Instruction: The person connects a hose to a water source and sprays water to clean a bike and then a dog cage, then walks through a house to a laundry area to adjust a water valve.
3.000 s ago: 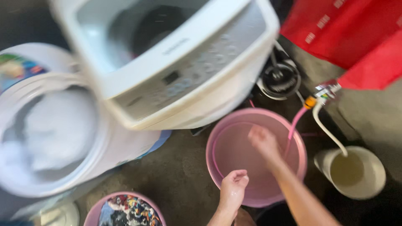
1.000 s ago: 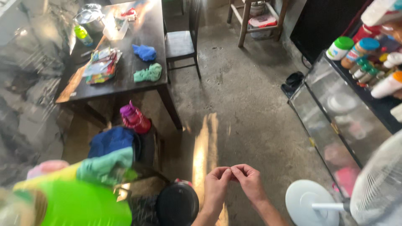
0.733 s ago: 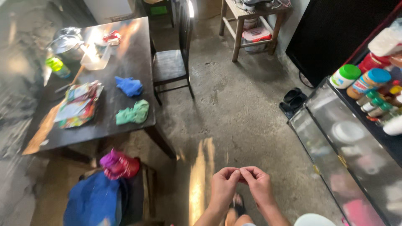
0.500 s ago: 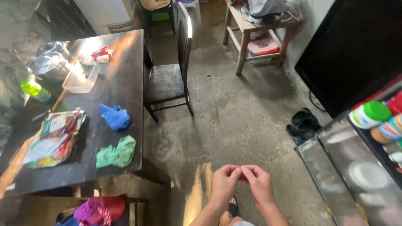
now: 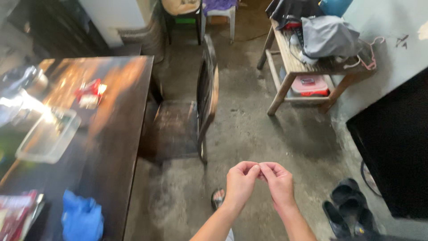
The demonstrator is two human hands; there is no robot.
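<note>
I'm holding my left hand (image 5: 240, 183) and right hand (image 5: 278, 184) together in front of me, fingertips touching, fingers curled in. Both are pinching at the meeting point; I can't tell whether anything is between them, too small to see. They're hovering over the bare concrete floor (image 5: 249, 129), nearer me than the dark chair (image 5: 187, 120). One sandalled foot (image 5: 217, 198) is showing just below the left hand. The dark table (image 5: 111, 134) is sitting left of the chair, carrying a clear plastic tub (image 5: 47, 136), a red packet (image 5: 89, 91) and a blue cloth (image 5: 81, 218). The wooden bench (image 5: 307, 67), piled with grey clothes (image 5: 327, 33), is standing right of the chair. Black sandals (image 5: 350, 209) are lying further right, near me.
</note>
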